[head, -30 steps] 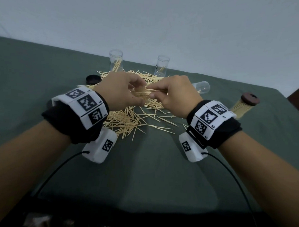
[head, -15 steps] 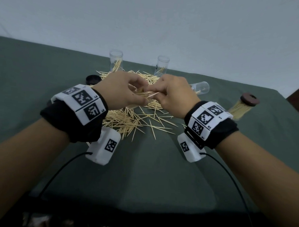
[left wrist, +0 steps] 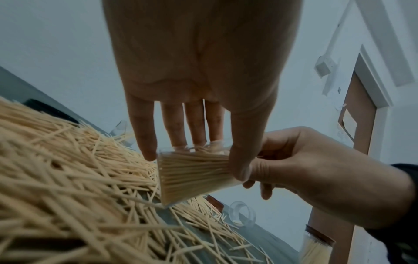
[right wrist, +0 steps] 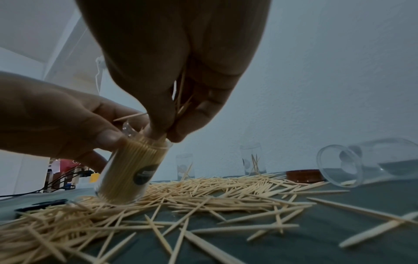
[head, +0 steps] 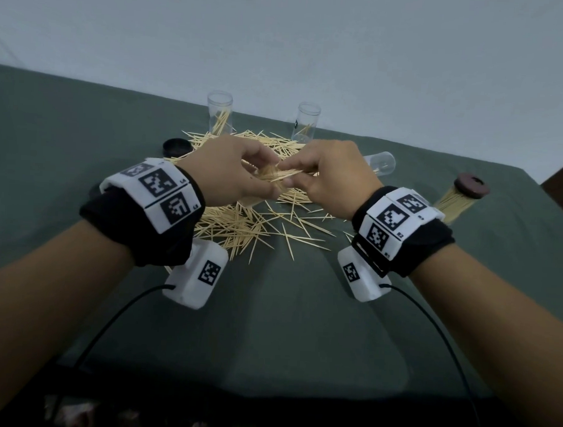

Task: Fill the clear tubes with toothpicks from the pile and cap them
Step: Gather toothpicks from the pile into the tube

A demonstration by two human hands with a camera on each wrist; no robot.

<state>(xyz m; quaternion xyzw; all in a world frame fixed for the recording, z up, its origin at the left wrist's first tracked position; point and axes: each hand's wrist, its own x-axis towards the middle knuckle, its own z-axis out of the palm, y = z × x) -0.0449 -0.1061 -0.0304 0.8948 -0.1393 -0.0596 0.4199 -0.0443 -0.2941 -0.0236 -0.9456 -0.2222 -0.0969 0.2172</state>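
My left hand [head: 259, 180] grips a clear tube [right wrist: 133, 169] packed with toothpicks. The tube is tilted, and its base rests on the toothpick pile [head: 241, 224]. In the left wrist view my thumb [left wrist: 239, 160] and fingers wrap the tube [left wrist: 194, 176] near its mouth. My right hand [head: 294, 180] pinches a few toothpicks [head: 288, 174] right at the open mouth, fingertips [right wrist: 165, 132] touching the rim. From the head view most of the tube is hidden behind both hands.
Two upright clear tubes [head: 219, 113] [head: 306, 122] with a few toothpicks stand behind the pile. An empty tube [head: 380, 162] lies on its side at the right. A filled, brown-capped tube [head: 458, 201] lies far right. A black cap [head: 177, 146] sits left, a brown cap [right wrist: 304, 176] behind the pile.
Both hands stay together over the pile. My right fingers have shifted slightly at the tube's mouth, and a small bundle of toothpicks now shows between them.
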